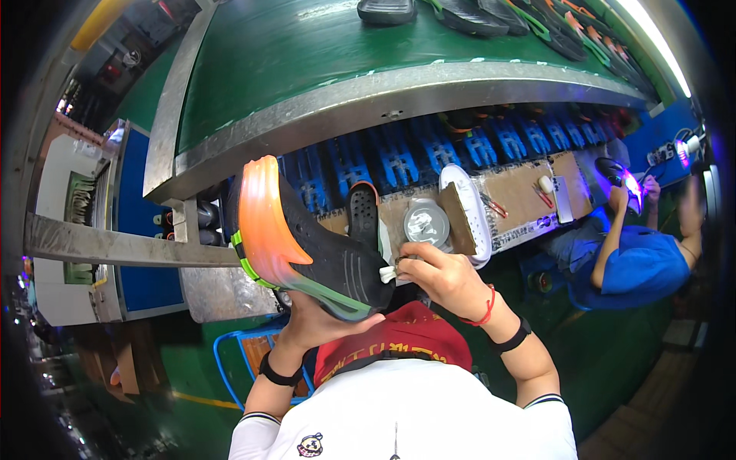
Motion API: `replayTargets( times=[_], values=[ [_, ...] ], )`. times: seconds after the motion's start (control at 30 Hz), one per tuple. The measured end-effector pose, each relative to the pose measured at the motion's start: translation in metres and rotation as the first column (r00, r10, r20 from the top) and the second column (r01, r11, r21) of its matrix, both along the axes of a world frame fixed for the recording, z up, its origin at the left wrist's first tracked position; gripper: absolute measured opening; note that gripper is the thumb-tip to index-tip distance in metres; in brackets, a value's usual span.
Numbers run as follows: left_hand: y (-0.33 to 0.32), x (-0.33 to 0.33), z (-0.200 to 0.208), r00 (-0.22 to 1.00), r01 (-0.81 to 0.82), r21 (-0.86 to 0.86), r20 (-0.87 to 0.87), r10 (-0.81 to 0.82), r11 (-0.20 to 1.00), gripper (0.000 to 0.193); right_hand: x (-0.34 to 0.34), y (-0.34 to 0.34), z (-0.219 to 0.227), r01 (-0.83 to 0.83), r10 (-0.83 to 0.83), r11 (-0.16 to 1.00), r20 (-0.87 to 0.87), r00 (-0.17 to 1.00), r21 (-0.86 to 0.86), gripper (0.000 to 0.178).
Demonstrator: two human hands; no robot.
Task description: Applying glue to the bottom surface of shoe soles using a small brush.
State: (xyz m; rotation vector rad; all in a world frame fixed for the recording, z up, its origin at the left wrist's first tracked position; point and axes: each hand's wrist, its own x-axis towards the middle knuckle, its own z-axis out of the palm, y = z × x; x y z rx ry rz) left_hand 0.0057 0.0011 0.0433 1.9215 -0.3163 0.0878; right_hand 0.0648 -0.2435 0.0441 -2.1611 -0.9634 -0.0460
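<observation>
One black shoe [322, 253] with an orange-and-green sole sits at the centre of the frame, cradled from below by the left hand [322, 326], whose grip is closed around it. The right hand [445, 280] pinches one small white brush [389, 273] against the shoe's side. One round tin [426, 223] lies on the cardboard tabletop [521, 195] just above.

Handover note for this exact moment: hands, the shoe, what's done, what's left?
Left hand: holds the black shoe from below, orange-to-green sole turned left.
Right hand: pinches a small white-tipped applicator at the shoe's edge.
Round open tin sits on the cardboard-topped bench, beside another black shoe.
Done: not clear from this view.
Left: probably finishing the edge; more soles lie on the green conveyor.
</observation>
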Motion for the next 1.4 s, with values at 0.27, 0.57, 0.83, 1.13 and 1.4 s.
replayTargets(
  times=[0.27, 0.57, 0.83, 1.13, 1.4],
  values=[
    [-0.004, -0.003, -0.006, 0.998, -0.023, 0.048, 0.06, 0.02, 0.999, 0.063, -0.001, -0.005, -0.002, 0.003, 0.004, 0.998, -0.132, 0.991, 0.056, 0.013],
    [-0.005, -0.003, -0.005, 0.994, -0.009, 0.117, 0.106, -0.003, 0.993, 0.07, 0.003, -0.01, -0.003, -0.045, 0.09, 0.981, -0.237, 0.967, 0.186, 0.01],
    [-0.001, -0.002, -0.005, 0.994, 0.006, 0.04, 0.113, -0.01, 0.999, 0.118, 0.009, -0.008, 0.003, -0.074, 0.074, 0.996, 0.003, 0.997, 0.048, 0.014],
    [0.0, -0.001, 0.003, 0.997, 0.078, -0.005, 0.019, -0.078, 0.997, 0.139, 0.014, 0.0, 0.002, -0.021, 0.003, 0.993, 0.151, 0.989, 0.117, 0.021],
    [0.003, -0.001, -0.009, 0.99, 0.13, -0.143, -0.037, -0.136, 0.981, 0.133, 0.022, 0.007, 0.005, 0.018, -0.059, 0.983, 0.221, 0.973, 0.182, 0.021]
  ],
)
